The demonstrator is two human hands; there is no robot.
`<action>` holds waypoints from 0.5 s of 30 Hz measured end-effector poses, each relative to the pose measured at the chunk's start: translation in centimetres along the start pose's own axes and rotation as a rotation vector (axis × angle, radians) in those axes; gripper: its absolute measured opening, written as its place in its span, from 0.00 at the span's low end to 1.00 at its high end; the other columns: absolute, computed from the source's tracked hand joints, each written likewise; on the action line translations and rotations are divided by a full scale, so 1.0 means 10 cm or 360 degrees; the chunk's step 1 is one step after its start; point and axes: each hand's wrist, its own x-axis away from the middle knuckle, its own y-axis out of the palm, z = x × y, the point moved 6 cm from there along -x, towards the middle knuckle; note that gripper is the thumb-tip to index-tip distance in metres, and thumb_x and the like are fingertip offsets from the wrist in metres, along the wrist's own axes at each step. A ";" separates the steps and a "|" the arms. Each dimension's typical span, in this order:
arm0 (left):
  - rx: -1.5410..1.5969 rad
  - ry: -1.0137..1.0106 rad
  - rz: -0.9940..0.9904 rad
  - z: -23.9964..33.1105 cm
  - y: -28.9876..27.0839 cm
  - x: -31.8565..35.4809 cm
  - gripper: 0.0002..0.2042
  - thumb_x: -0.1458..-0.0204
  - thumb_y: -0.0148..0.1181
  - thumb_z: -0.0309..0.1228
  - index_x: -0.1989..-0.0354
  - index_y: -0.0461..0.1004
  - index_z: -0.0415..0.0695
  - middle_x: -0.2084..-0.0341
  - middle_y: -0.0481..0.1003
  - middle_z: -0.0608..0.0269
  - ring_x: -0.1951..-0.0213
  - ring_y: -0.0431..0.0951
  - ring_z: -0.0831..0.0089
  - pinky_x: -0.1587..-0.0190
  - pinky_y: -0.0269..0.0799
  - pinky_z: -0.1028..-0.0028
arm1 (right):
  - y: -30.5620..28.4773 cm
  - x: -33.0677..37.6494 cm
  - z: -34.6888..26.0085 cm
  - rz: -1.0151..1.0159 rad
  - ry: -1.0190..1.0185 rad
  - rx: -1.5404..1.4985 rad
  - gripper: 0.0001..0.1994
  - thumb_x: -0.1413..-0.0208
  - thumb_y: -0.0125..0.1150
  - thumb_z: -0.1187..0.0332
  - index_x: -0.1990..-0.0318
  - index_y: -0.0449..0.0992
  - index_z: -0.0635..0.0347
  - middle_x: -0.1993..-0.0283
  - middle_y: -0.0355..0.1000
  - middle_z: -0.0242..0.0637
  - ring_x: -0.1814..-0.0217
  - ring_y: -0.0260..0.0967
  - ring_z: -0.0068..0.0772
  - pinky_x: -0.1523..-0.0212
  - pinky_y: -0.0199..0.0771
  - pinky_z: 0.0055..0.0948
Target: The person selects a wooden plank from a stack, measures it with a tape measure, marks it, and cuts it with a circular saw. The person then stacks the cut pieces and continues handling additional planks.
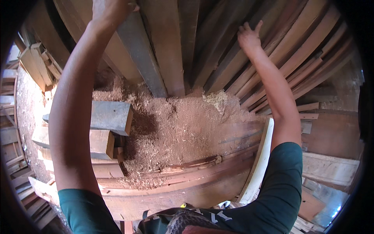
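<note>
Brown boards stand beyond outstretched right hand, loosely open, empty; left hand cropped, grip unclear.

Bold white printed characters are running across the front of the dark green shirt, below and to the left of the pale board. More white marks are showing on the same shirt, farther to the left of that board, and are appearing too small and partial to read
</note>
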 end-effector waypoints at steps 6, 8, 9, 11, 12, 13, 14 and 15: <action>-0.0029 0.0044 0.0112 0.04 0.04 -0.06 0.50 0.64 0.83 0.37 0.29 0.61 0.45 0.24 0.41 0.35 0.24 0.42 0.35 0.24 0.50 0.53 | -0.26 0.27 -0.07 0.0030 -0.0017 0.0027 0.16 0.41 0.57 0.65 0.48 0.84 0.52 0.41 0.73 0.34 0.27 0.57 0.43 0.33 0.40 0.90; -0.0021 0.0236 0.0443 -0.27 0.24 -0.09 0.51 0.63 0.82 0.37 0.26 0.58 0.63 0.22 0.40 0.43 0.26 0.44 0.28 0.26 0.54 0.48 | -0.49 0.32 -0.12 0.0078 -0.0019 0.0029 0.17 0.40 0.57 0.64 0.47 0.84 0.52 0.41 0.73 0.34 0.27 0.57 0.43 0.32 0.40 0.89; -0.0067 0.0218 0.0381 -0.25 0.23 -0.10 0.50 0.61 0.81 0.41 0.26 0.59 0.61 0.23 0.40 0.40 0.26 0.44 0.27 0.27 0.54 0.48 | -0.53 0.36 -0.13 0.0087 -0.0048 0.0051 0.17 0.40 0.56 0.64 0.46 0.83 0.52 0.40 0.73 0.35 0.27 0.57 0.44 0.32 0.40 0.88; -0.0171 -0.0087 0.0090 0.08 0.11 -0.13 0.49 0.60 0.81 0.42 0.27 0.60 0.59 0.23 0.41 0.39 0.26 0.45 0.29 0.28 0.55 0.48 | -0.58 0.46 -0.15 0.0010 -0.0089 0.0069 0.18 0.39 0.55 0.64 0.43 0.82 0.53 0.36 0.71 0.37 0.27 0.56 0.47 0.31 0.40 0.87; -0.0235 -0.0249 -0.0055 0.28 0.04 -0.11 0.48 0.59 0.81 0.42 0.27 0.60 0.59 0.23 0.42 0.39 0.26 0.46 0.30 0.28 0.56 0.48 | -0.63 0.50 -0.17 -0.0071 -0.0099 0.0124 0.19 0.38 0.56 0.63 0.41 0.81 0.52 0.33 0.69 0.38 0.26 0.55 0.49 0.31 0.40 0.87; 0.0012 -0.0207 0.0033 0.60 -0.01 -0.14 0.46 0.57 0.79 0.45 0.28 0.62 0.56 0.25 0.47 0.38 0.28 0.53 0.35 0.30 0.60 0.50 | -0.62 0.56 -0.19 -0.0138 -0.0099 0.0153 0.20 0.38 0.56 0.63 0.40 0.80 0.52 0.32 0.68 0.38 0.25 0.54 0.50 0.32 0.39 0.87; 0.0514 -0.0019 0.0116 0.89 -0.08 -0.21 0.45 0.57 0.78 0.48 0.30 0.63 0.47 0.31 0.61 0.37 0.32 0.64 0.42 0.32 0.64 0.54 | -0.64 0.55 -0.21 -0.0169 -0.0110 0.0179 0.20 0.38 0.56 0.62 0.39 0.79 0.51 0.31 0.68 0.39 0.25 0.53 0.51 0.32 0.39 0.88; 0.1120 0.0351 0.0066 1.32 -0.14 -0.33 0.45 0.56 0.78 0.49 0.33 0.65 0.36 0.39 0.70 0.35 0.37 0.71 0.45 0.34 0.67 0.57 | -0.62 0.54 -0.24 -0.0212 -0.0115 0.0262 0.23 0.38 0.58 0.60 0.37 0.77 0.51 0.29 0.66 0.39 0.23 0.51 0.52 0.32 0.38 0.88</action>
